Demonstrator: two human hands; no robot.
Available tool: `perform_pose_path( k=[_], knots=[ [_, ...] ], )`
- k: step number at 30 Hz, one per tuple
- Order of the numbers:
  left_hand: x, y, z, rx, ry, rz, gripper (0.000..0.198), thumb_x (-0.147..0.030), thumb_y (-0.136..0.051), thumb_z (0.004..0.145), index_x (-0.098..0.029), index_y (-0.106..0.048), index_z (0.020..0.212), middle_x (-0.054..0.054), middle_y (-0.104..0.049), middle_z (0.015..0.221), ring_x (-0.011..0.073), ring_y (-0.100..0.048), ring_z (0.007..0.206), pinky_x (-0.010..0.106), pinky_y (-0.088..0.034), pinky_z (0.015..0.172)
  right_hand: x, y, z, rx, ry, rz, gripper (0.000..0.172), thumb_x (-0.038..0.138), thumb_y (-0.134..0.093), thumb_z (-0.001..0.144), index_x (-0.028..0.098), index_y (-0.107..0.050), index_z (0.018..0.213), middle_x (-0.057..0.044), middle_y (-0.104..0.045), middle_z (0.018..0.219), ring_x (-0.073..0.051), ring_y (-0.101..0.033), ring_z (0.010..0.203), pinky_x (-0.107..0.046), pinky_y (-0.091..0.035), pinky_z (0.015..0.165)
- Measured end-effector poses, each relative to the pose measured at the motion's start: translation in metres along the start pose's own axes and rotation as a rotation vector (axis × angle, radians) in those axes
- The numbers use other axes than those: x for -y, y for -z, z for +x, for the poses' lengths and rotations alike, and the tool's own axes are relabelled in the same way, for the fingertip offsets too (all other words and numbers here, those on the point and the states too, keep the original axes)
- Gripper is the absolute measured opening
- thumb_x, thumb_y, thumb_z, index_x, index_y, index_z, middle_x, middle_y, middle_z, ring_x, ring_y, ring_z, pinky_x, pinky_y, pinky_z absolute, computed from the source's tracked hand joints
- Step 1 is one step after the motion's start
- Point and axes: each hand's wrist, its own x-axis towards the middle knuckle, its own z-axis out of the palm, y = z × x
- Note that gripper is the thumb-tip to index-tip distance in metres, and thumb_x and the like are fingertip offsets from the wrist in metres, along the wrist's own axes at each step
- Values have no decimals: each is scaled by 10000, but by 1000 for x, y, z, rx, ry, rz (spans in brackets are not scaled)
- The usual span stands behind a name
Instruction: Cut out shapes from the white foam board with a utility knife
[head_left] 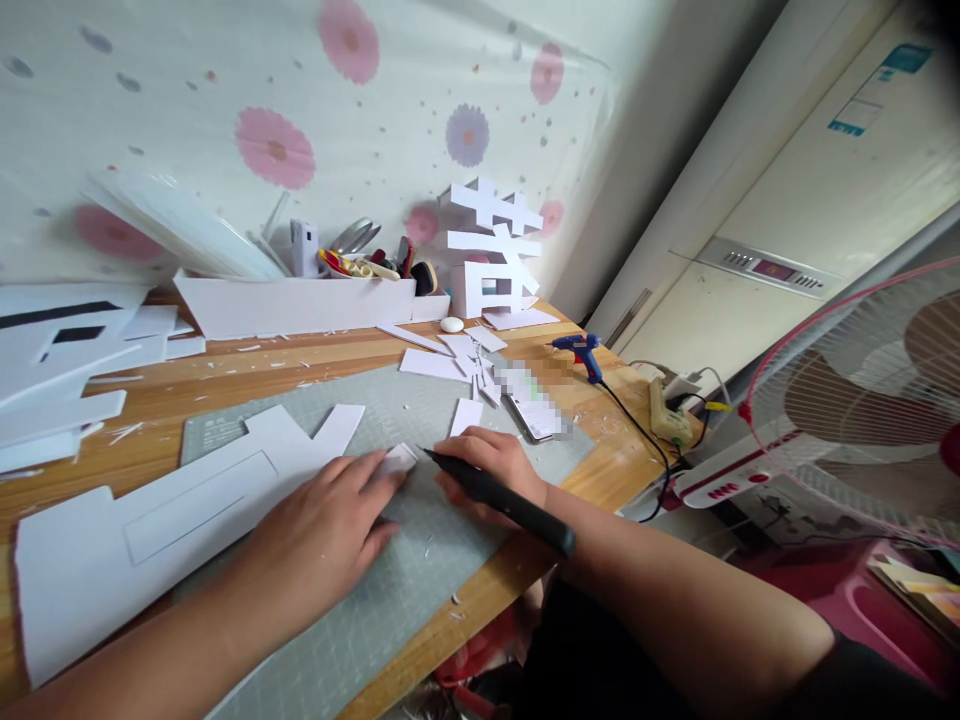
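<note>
My left hand (330, 525) lies with its fingers spread over the green cutting mat (330, 640), fingertips pressing on a small white foam board piece (399, 458). In my right hand (499, 465) is a black craft knife (502, 495), gripped like a pen, its thin tip pointing left close to the small piece. Whether the tip touches the piece I cannot tell. A large white foam board sheet (202, 500) with a pencilled rectangle extends left from beside my left hand, partly under my forearm. Above my right hand lies a white strip (466, 416).
White offcuts (435, 363) and a phone (529, 400) lie on the mat's far side. A blue glue gun (581, 350) sits right, its cord running to a power strip (667, 410). Behind stand a white box (300, 308) of tools and a foam character (491, 250). A fan (862, 400) stands right.
</note>
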Motion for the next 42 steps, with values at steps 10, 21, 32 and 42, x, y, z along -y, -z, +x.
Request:
perform_pose_path(
  k=[10,21,32,42],
  knots=[
    [11,3,5,-82,12,-70,356,-162,-441,952,-247,-722,1152,105,-763,1183,317,-719,1070,458,-605,884,-37,15,33,306,-17,-487,417,136,-556,1012,233,-701,1390,-128,-702,1112,-267,-612,952,-364,-534,813],
    [-2,33,0,-413,-192,-9,284,-222,-432,1067,-253,-614,1283,43,-749,1143,233,-738,1002,375,-593,838,8,8,46,36,-542,778,295,328,-731,957,170,-701,1205,5,-686,798,-134,-648,673,-282,-547,654],
    [-18,54,-4,-421,-231,-28,286,-146,-442,1064,-212,-605,1290,45,-717,1162,211,-714,1023,372,-567,880,16,6,44,70,-692,1394,359,313,-915,744,173,-718,1009,43,-668,659,-99,-640,551,-214,-546,533],
    [-19,56,-4,-410,-230,-47,283,-145,-454,1053,-222,-607,1279,36,-715,1168,199,-714,1025,351,-572,872,14,10,50,6,-683,1305,182,231,-813,754,172,-707,888,48,-655,639,-79,-557,487,-221,-486,508]
  ],
)
